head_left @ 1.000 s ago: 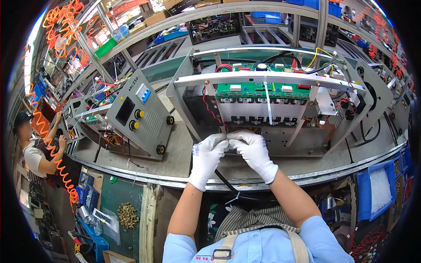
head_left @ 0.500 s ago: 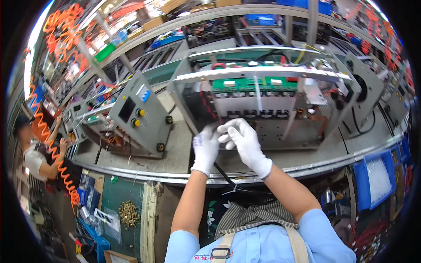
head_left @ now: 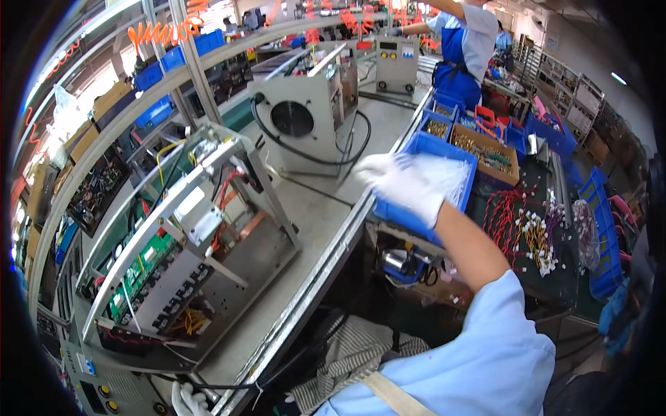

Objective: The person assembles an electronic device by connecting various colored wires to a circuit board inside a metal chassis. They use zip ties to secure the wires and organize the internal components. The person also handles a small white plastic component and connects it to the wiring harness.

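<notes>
The blue bin [head_left: 409, 223] of thin white strips [head_left: 451, 179] sits along the bench [head_left: 312, 215]; the gloved right hand [head_left: 404, 183] hangs over its left part, fingers loosely bent, whether holding anything I cannot tell. Well apart, the gloved left hand [head_left: 189, 400] is by the open metal chassis [head_left: 239, 281], its grip unclear. Beyond the bin are a box of brass-coloured parts [head_left: 485, 154] and a co-worker in a blue apron [head_left: 454, 76].

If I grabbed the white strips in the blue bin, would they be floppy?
The strips would probably bend, since they look thin. They're likely light, being so slim. Heaped together in the bin, some might slip away.
</notes>
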`<state>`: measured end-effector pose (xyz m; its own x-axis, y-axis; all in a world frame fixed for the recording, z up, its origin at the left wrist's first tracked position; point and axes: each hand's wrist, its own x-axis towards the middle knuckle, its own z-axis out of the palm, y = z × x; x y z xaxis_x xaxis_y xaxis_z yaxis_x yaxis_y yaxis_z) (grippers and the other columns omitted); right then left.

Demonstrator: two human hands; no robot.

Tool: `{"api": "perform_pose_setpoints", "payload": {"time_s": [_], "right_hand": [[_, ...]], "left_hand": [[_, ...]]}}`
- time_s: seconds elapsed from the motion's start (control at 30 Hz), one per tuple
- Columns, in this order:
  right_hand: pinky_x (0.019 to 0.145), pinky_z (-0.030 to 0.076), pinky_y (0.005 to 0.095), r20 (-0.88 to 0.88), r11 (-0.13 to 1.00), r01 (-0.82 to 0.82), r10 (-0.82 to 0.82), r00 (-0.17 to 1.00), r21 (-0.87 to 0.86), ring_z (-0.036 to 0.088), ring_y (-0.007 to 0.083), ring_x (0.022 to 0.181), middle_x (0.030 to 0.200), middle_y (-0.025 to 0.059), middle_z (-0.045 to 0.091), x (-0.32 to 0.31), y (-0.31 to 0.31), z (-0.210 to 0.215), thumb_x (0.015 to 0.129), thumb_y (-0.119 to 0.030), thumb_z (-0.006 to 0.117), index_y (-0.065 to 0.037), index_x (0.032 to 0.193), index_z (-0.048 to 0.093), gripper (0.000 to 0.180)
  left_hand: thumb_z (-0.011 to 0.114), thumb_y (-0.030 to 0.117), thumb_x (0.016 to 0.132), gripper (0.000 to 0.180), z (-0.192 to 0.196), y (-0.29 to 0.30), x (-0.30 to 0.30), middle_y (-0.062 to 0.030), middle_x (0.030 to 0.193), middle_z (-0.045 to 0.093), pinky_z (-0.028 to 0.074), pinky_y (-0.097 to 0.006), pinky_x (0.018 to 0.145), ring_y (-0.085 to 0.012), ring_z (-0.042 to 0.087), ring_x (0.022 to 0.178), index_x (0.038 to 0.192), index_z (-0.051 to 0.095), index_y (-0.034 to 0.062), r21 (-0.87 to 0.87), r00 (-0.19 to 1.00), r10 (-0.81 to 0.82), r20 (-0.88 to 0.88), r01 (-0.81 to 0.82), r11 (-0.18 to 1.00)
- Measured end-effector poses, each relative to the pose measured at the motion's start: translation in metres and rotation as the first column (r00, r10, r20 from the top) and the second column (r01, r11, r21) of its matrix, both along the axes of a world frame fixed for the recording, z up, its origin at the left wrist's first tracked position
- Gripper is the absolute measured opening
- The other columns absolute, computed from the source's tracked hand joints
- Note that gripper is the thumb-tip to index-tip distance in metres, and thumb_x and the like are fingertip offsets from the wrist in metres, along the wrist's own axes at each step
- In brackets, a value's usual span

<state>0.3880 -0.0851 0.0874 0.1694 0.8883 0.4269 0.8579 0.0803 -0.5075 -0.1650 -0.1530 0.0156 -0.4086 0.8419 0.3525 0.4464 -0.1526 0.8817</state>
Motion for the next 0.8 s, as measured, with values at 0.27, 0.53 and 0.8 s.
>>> {"api": "perform_pose_setpoints", "payload": {"time_s": [0.27,0.53,0.8], "right_hand": [[0.082,0.054,0.0443,0.359,0.748,0.491,-0.353,0.864,-0.446,0.069,0.0331,0.092,0.096,0.0166,0.071,0.139,0.004,-0.055,0.075,-0.021,0.060,-0.014,0.086,0.077,0.021],[0.076,0.053,0.0394,0.295,0.915,0.390,-0.347,0.890,-0.101,0.069,0.0292,0.083,0.086,0.0128,0.071,0.162,-0.024,-0.022,0.074,-0.031,0.062,-0.016,0.081,0.076,0.022],[0.049,0.042,0.0263,-0.482,0.764,0.584,-0.417,0.771,0.274,0.054,0.0080,0.052,0.071,0.0007,0.065,0.204,-0.058,0.008,0.089,-0.014,0.063,-0.004,0.089,0.072,0.014]], "left_hand": [[0.057,0.012,0.098,0.028,-0.004,0.013,0.023,-0.0089,0.099,0.069,0.044,-0.020,0.050,-0.0068,0.056,0.067,0.124,0.061,0.0017,-0.096,0.988,-0.133,0.082,0.140,0.985],[0.057,0.007,0.097,0.028,-0.011,0.012,0.006,-0.0109,0.097,0.069,0.042,-0.020,0.048,-0.0074,0.054,0.060,0.125,0.060,0.0008,-0.088,0.970,-0.178,0.163,0.194,0.977],[0.060,0.008,0.096,0.028,-0.010,-0.001,0.003,-0.0090,0.098,0.070,0.048,-0.019,0.062,-0.0059,0.059,0.071,0.122,0.062,-0.0010,-0.082,0.976,-0.218,0.022,0.219,0.972]]}}
